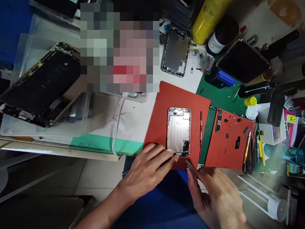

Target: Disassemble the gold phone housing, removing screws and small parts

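Observation:
An opened phone housing (178, 132), bare ribbed metal inside with a black part at its lower right, lies on a red mat (164, 98). My left hand (150, 165) is closed at its lower left corner, thumb and fingers gripping the bottom edge. In my right hand (216, 194) is a slim metal tool with a ridged handle (192, 168), held like a pen. Its pointed end sits just below the housing's bottom edge; whether it touches cannot be made out. Right of the housing, a thin metal double-ended pick (201, 133) rests on the mat.
A second red mat (228, 156) at right carries a logic board (218, 121), small parts and scissors (249, 162). Another phone housing (176, 51) lies behind. A large opened phone (45, 82) is at left, near a white cable (116, 127). A yellow can (207, 22) stands at the back.

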A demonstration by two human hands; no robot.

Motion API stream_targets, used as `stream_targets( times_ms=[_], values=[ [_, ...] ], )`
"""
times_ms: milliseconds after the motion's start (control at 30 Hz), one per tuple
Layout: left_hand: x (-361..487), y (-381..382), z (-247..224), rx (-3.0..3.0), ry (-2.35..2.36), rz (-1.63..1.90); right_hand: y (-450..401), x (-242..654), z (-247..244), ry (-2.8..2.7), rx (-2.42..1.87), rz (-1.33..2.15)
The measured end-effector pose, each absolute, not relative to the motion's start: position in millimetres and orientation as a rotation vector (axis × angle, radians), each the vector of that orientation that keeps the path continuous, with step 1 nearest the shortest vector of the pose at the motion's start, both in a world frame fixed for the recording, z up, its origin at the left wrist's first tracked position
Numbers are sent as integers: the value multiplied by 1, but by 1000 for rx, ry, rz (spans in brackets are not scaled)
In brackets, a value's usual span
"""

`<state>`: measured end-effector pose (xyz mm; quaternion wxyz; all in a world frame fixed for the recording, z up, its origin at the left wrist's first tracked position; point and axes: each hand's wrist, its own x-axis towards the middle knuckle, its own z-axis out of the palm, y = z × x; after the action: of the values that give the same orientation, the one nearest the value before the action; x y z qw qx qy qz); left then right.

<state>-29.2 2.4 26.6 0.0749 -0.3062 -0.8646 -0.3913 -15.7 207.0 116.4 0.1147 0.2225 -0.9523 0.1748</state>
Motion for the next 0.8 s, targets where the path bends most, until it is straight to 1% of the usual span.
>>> stream_targets(
  times_ms=[233, 367, 700, 800],
  values=[
    [-29, 5, 24, -855, -2548, -1207, 204, -27, 125, -2894, 692, 507],
    [-28, 3, 22, -875, -2529, -1224, 205, -28, 124, -2820, 706, 462],
    [-27, 2, 21, -875, -2519, -1219, 206, -28, 124, -2838, 789, 469],
    [-28, 1, 22, -889, -2524, -1204, 203, -29, 126, -2845, 799, 419]
  ],
)
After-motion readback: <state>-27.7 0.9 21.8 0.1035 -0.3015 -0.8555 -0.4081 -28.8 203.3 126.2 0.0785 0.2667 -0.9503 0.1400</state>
